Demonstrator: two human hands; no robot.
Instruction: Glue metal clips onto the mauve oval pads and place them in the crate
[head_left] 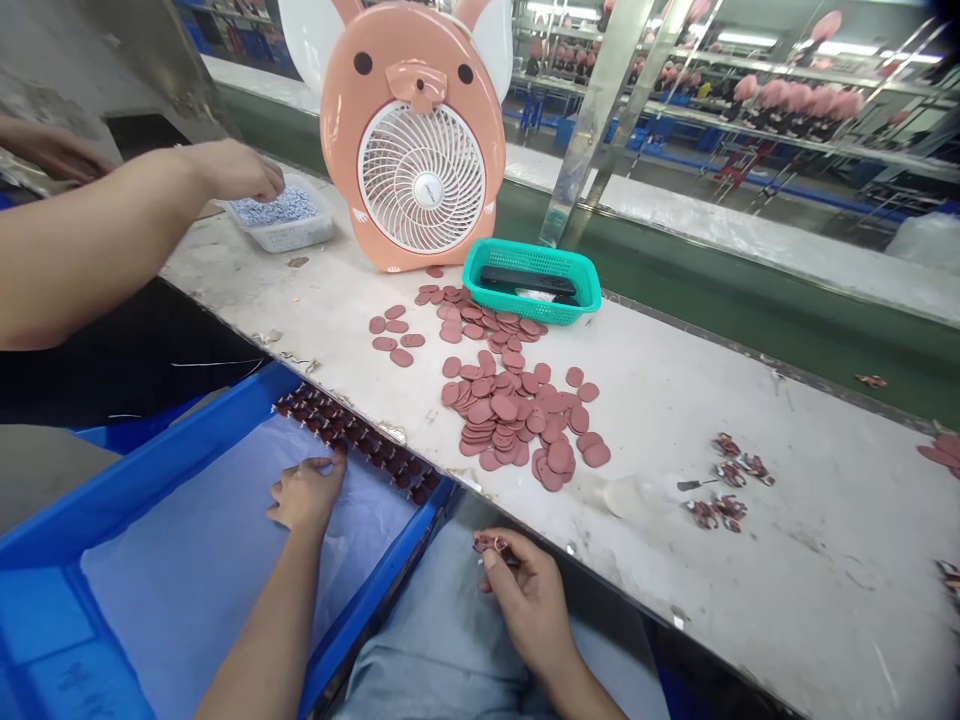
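My left hand (306,492) reaches into a blue crate (202,450), its fingertips at rows of small dark brown parts (382,455) along the crate's far edge. The fingers look drawn together there, and whatever they pinch is hidden. Over my lap, my right hand (525,590) pinches a small brown part with light, shiny bits (489,544) between thumb and fingers. On the table beyond lies a pile of flat, reddish-brown oval pieces (504,408). Several small brown parts like the pinched one (729,510) lie farther right, beside a small dark-tipped tool (694,484).
A pink animal-shaped fan (429,190) stands at the back of the table (645,400), next to a green basket (532,305) with dark items inside. At left, another person's hand (232,172) is over a white tub (292,235) of small bluish-white pieces. White sheeting (202,560) lines the crate.
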